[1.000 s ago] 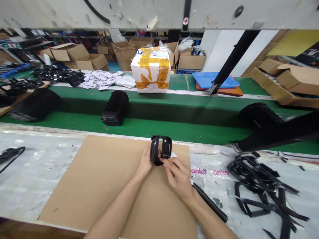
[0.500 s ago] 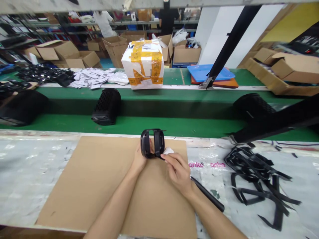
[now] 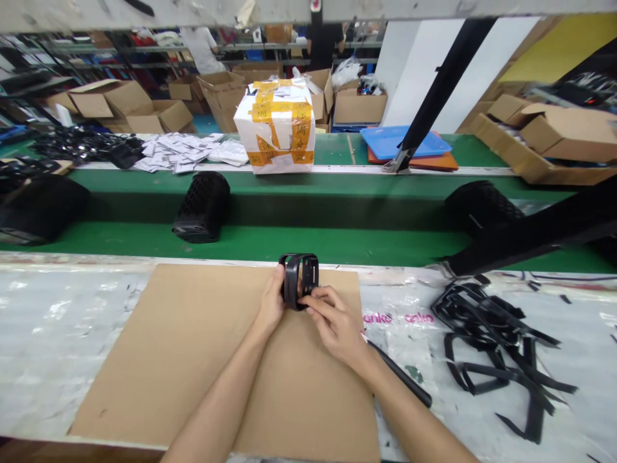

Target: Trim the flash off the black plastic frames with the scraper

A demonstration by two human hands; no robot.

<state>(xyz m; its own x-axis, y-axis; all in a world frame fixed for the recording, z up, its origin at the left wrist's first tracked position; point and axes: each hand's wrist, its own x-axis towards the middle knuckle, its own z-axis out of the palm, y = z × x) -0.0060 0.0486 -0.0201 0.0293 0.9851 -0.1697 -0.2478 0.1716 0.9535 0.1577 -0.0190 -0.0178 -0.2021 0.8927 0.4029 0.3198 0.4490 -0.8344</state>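
A black plastic frame (image 3: 292, 283), hollow with rounded corners, is held up above the far edge of a cardboard sheet (image 3: 202, 360). My left hand (image 3: 272, 299) grips its left side, the fingers partly hidden behind it. At the lower right of the same frame, my right hand (image 3: 337, 328) is closed, its fingertips pressed to the edge and reaching slightly inside. Any small piece between those fingertips is too small to make out. Beside my right forearm lies a black rod (image 3: 402, 376), partly covered by the arm.
A tangle of black strips (image 3: 496, 341) lies on the right of the plastic-covered bench. Beyond is a green conveyor (image 3: 337, 244) carrying black mesh-sided housings (image 3: 202, 206). A taped white box (image 3: 274, 128), white paper slips (image 3: 180, 151) and a blue tray (image 3: 400, 141) sit behind; a black post (image 3: 443, 90) slants there.
The frame has turned in my hands, so its inner right wall shows now. My right fingers have shifted left along its lower edge. A white piece beside my right hand has gone from sight.
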